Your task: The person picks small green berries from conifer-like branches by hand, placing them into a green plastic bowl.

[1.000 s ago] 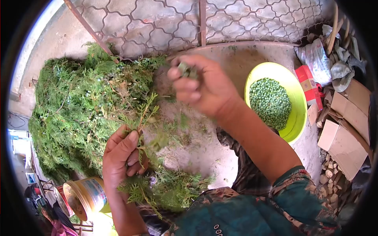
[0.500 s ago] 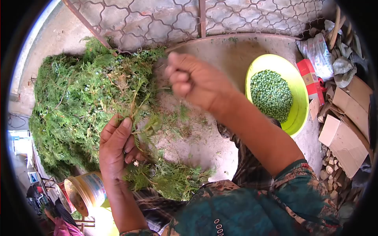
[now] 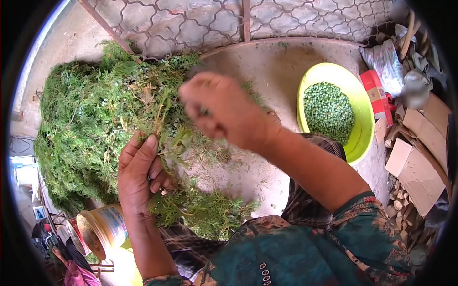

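My left hand (image 3: 140,174) pinches a green conifer sprig (image 3: 164,128) between thumb and fingers, its stem pointing up and leafy bits hanging to the right. My right hand (image 3: 229,112) is up and to the right of the sprig, smeared by motion; its fingers look curled in, and what they hold, if anything, is hidden. Behind my left hand rises a big heap of cut conifer branches (image 3: 86,128). More loose sprigs (image 3: 205,209) lie below, near my lap. On the right, a yellow-green basin (image 3: 365,121) contains many small round green cones or berries (image 3: 329,112).
A red box (image 3: 374,93), flattened cardboard (image 3: 415,162) and chopped wood (image 3: 398,205) lie beyond the basin. Buckets (image 3: 98,231) stand at lower left. A metal lattice (image 3: 200,21) runs along the back. Leaf scraps litter the floor between heap and basin.
My right hand has shifted left and slightly down, closer to the sprig. My left hand keeps hold of the sprig, almost in the same place.
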Available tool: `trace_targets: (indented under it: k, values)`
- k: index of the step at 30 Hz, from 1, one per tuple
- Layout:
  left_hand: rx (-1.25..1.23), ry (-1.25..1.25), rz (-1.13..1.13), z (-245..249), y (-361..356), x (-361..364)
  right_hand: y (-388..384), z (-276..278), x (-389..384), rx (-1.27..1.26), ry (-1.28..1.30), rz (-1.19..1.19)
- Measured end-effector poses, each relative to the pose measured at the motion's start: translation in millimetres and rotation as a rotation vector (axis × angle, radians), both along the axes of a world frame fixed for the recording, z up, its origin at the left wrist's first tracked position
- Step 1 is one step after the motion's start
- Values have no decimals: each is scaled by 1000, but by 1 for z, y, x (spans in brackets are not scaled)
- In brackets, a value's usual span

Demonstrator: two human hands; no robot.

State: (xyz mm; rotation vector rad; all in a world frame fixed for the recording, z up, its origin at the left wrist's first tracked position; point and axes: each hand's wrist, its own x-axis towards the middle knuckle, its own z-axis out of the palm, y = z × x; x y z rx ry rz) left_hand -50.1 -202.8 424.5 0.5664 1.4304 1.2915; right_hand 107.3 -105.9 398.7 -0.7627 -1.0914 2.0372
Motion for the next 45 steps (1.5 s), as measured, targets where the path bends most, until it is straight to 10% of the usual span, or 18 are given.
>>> trace_targets:
  k: [4, 23, 28, 30, 33, 36, 38, 40, 43, 45]
  values:
    - [23, 3, 65, 0, 1, -3, 27, -5, 16, -276, 455, 38]
    - [75, 21, 41, 4, 1, -21, -23, -6, -17, -95, 54, 540]
    - [206, 249, 498, -7, 3, -78, -1, 12, 24, -119, -28, 302]
    - [343, -643, 146, -27, 4, -112, 11, 26, 48, 12, -8, 36]
    - [364, -842, 1, -29, 8, -111, 38, 34, 116, 350, -37, -426]
    - [302, -958, 132, -28, 8, -106, 54, 18, 210, 547, -833, -941]
    - [336, -961, 5, -38, 6, -111, 76, -78, 307, 1077, -1981, -684]
    - [160, -679, 397, -35, 12, -103, 29, -71, 274, 452, -2370, -232]
    - [225, -832, 221, -52, 11, -111, 40, -72, 268, 791, -1679, -390]
    - [206, -744, 265, -51, 17, -102, 25, -6, 175, 589, -1270, -256]
